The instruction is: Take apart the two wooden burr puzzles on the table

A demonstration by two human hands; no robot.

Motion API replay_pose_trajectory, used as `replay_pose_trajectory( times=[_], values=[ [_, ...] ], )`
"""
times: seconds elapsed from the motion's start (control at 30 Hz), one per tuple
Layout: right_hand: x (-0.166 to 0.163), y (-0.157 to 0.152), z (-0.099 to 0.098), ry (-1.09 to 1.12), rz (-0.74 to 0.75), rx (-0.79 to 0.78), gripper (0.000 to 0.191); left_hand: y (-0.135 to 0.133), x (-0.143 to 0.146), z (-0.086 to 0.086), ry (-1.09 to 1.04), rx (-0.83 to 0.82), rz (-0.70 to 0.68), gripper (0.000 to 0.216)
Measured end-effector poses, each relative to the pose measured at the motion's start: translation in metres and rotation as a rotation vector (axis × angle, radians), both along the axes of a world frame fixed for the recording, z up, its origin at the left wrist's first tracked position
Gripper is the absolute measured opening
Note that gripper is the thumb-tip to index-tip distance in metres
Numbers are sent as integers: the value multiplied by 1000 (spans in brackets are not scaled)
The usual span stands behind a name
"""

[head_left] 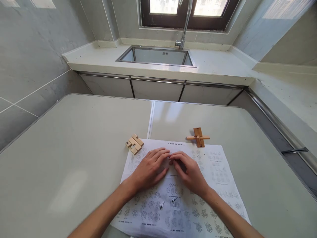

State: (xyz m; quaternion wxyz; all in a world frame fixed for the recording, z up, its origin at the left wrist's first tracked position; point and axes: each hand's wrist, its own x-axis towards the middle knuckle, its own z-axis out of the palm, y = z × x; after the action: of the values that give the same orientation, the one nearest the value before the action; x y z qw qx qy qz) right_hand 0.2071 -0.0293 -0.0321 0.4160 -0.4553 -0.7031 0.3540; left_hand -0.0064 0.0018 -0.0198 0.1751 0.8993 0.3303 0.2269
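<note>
- Both my hands, left hand (150, 168) and right hand (189, 172), rest flat on the printed sheet (218, 172) at lower centre, holding nothing.
- 2 wooden puzzles, block puzzle (134, 144) and cross puzzle (198, 137), sit untouched above it.

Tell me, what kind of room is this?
Most likely a kitchen. A steel sink with a tall tap sits in a counter under a window. Nearer, both hands rest on a printed sheet on a table.
</note>
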Motion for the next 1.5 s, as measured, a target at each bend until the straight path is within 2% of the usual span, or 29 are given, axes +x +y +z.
replay_pose_trajectory(
  times=[0.17,0.3,0.43,0.6,0.8,0.9,1.13,1.5],
  values=[
    [1,0,0,24,-8,-22,19,0,0,1,-7,-12,2,45],
    [3,1,-4,95,-49,-118,16,0,0,1,9,-22,-4,46],
    [7,3,-10,255,-147,-206,31,1,-1,-1,23,-30,-12,46],
    [18,10,-12,338,-249,-200,44,1,-2,-3,33,-33,-17,46],
    [29,18,-12,389,-313,-174,32,1,-2,-2,32,-33,-20,46],
    [30,19,-12,435,-336,-177,36,1,-2,-2,24,-38,-20,45],
    [32,20,-7,434,-386,-236,61,1,-3,-2,12,-33,-24,46],
    [30,22,-2,362,-419,-237,53,1,-3,-3,17,-25,-27,45]
  ],
)
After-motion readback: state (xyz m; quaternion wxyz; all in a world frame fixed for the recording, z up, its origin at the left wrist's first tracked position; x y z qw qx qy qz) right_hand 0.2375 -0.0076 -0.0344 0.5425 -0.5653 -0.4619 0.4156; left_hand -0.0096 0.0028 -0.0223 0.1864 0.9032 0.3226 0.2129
